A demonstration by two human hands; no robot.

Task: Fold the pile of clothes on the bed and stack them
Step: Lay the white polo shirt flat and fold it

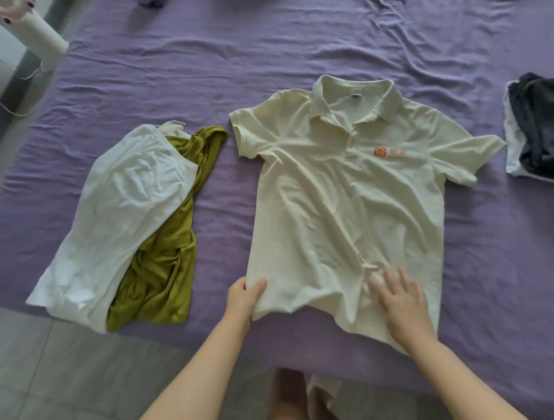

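Observation:
A pale yellow polo shirt point(338, 192) with an orange chest logo lies spread front-up on the purple bed sheet point(209, 60), collar away from me. My left hand point(244, 296) pinches the shirt's lower left hem corner, thumb on top. My right hand point(400, 299) lies flat with straight fingers on the lower right part of the shirt, near the hem. To the left lies a pile of a white garment point(120, 207) over an olive green garment point(168, 266), both unfolded.
A dark garment on something white point(530, 129) sits at the bed's right edge. A white cylindrical appliance point(39, 33) with a cord stands off the bed at top left. Grey floor tiles point(60, 374) show at bottom left. A purple item point(151, 3) peeks in at the top.

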